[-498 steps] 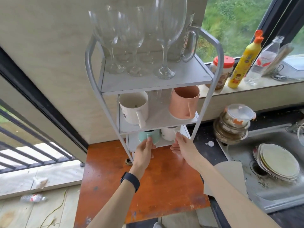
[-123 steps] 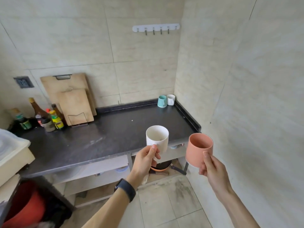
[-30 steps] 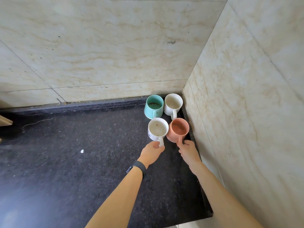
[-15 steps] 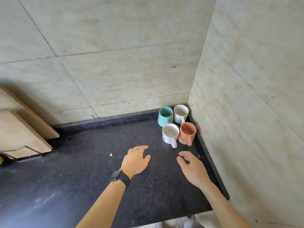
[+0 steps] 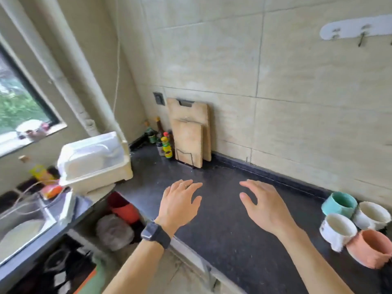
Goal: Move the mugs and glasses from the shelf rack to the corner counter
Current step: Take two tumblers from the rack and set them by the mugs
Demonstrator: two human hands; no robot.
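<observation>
The dark counter [image 5: 222, 230] is running along the tiled wall, and you are standing over it with both hands empty and fingers spread loose: your left hand [image 5: 180, 205] and your right hand [image 5: 266, 205] are hovering above bare stone, gripping nothing. Four mugs are sitting bunched at the counter's right end, well apart from your hands: the teal mug [image 5: 339, 204] and a white mug [image 5: 372, 215] behind, another white mug [image 5: 338, 231] and the pink mug [image 5: 370, 248] in front, each just beside or touching its neighbours. Packed that tight, I am judging that setting tall glasses among them could knock one over, and a sleeve or wrist passing by could nudge the front pair. The shelf rack and the glasses are lying outside the view, the pink mug's handle is facing away or blurred, and motion blur is smearing the cutting boards [image 5: 189, 132] and bottles [image 5: 164, 143] further left.
</observation>
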